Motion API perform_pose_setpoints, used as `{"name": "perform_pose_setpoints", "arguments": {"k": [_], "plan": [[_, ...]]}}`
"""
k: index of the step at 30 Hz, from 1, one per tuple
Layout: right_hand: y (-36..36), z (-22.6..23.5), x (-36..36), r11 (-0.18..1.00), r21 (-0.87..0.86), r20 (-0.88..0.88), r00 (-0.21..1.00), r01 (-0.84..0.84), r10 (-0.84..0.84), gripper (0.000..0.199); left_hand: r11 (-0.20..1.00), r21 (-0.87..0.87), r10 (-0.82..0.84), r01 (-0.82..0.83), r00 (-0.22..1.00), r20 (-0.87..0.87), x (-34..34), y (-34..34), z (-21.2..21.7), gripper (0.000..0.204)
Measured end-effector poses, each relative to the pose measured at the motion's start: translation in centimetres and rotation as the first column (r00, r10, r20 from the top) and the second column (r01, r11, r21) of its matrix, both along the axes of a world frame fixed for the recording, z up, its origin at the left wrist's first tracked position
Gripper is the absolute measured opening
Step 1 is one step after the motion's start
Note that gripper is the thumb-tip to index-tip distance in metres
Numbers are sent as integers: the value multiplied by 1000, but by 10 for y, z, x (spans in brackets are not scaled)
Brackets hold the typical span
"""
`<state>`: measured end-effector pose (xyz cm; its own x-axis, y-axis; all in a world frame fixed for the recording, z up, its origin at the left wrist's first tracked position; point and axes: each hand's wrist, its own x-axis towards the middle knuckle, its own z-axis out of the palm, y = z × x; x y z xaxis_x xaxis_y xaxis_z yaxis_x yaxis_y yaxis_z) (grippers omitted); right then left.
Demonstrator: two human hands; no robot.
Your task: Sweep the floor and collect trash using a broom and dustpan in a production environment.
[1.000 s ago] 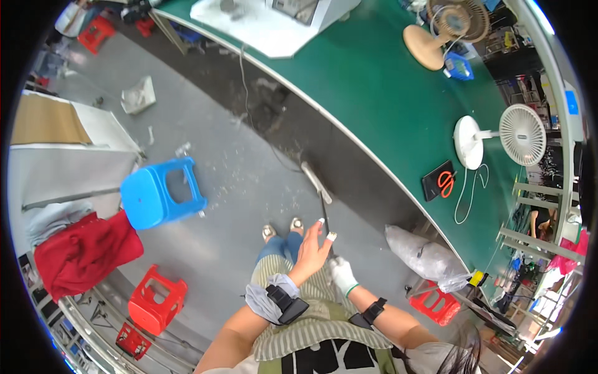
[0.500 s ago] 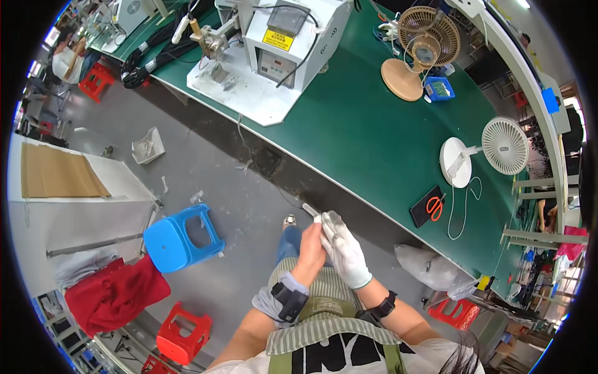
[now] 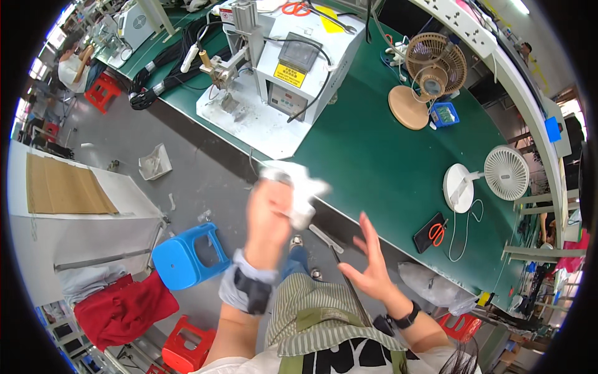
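In front of the bench edge, my bare left hand (image 3: 266,209) is raised and closed on a white work glove (image 3: 303,198). Motion smears the glove, so whether there is one or a pair I cannot tell. My right hand (image 3: 377,271) is bare too, its fingers spread and nothing in it; it hovers lower down, to the right, apart from the glove. A grey cuff with a black device (image 3: 252,290) wraps my left wrist, and a black band (image 3: 408,315) circles the right one.
The green bench (image 3: 367,165) carries a white machine (image 3: 305,50), a brown fan (image 3: 433,81), a white fan (image 3: 504,174) and orange-handled scissors (image 3: 438,234) on a black pouch (image 3: 423,240). A blue stool (image 3: 177,258) and red stool (image 3: 187,349) stand left on the floor.
The glove has come off my right hand and is now in my left. My hands have parted, the left moving up and leftward. The view has shifted, showing more of the machine.
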<state>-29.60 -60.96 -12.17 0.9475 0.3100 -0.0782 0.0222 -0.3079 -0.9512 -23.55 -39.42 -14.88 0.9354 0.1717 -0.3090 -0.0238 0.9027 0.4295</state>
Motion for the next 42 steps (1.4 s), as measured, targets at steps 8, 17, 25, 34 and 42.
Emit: {"name": "perform_pose_setpoints", "arguments": {"k": [8,17,25,34,42], "plan": [[33,23,136,939,-160,300,891,-305,340,37,942,295,160,-158,987,17,-29,-22,11,41],[90,90,361,981,-87,653,754,171,-73,46,791,588,-101,173,983,-154,-131,-49,-61,42],[-82,-57,-8,262,-592,-648,644,-762,407,55,735,537,-262,414,904,-339,-213,-65,-86,34],[-154,-128,-205,785,-319,-893,445,-531,-61,56,645,546,-281,535,830,-482,-262,-108,-89,32],[-206,-175,-302,582,-797,-339,918,-163,-207,36,391,529,-436,753,658,-614,-310,-158,-124,32]]}}
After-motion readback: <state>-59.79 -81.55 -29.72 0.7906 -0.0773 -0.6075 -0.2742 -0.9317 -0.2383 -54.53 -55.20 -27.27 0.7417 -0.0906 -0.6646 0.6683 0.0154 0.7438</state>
